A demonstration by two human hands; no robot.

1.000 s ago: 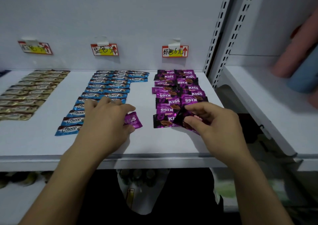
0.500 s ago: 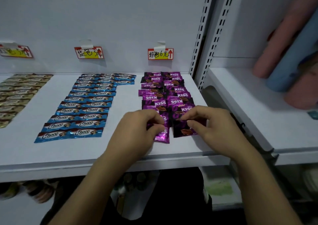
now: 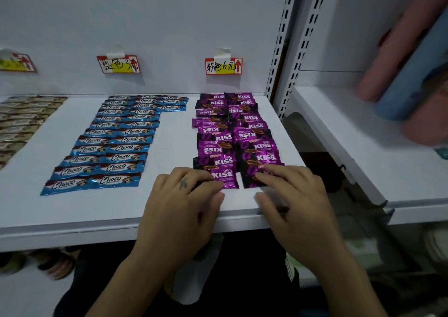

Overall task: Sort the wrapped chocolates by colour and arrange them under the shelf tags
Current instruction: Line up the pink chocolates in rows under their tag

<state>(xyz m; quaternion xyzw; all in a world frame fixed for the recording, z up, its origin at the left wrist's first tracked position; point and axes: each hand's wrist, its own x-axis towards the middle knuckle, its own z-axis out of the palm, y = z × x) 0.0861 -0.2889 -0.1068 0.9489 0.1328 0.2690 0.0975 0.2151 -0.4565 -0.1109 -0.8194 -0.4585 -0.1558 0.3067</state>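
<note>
Purple Kiss chocolates lie in two columns on the white shelf under the pink tag. Blue Choco bars lie in rows under the blue tag. At the left edge, gold bars sit under a yellow tag. My left hand rests its fingertips on the left end of the nearest left purple chocolate, which lies flat. My right hand presses its fingers on the nearest right purple chocolate, thumb held apart.
Slotted uprights divide this shelf from a second white shelf on the right, which carries blurred pink and blue rolls. The shelf's front edge runs just under my hands. Dim goods sit on the level below.
My left hand carried a purple chocolate right from beside the blue rows and laid it at the front of the left purple column. My right hand set its piece down alongside. The view shifted right.
</note>
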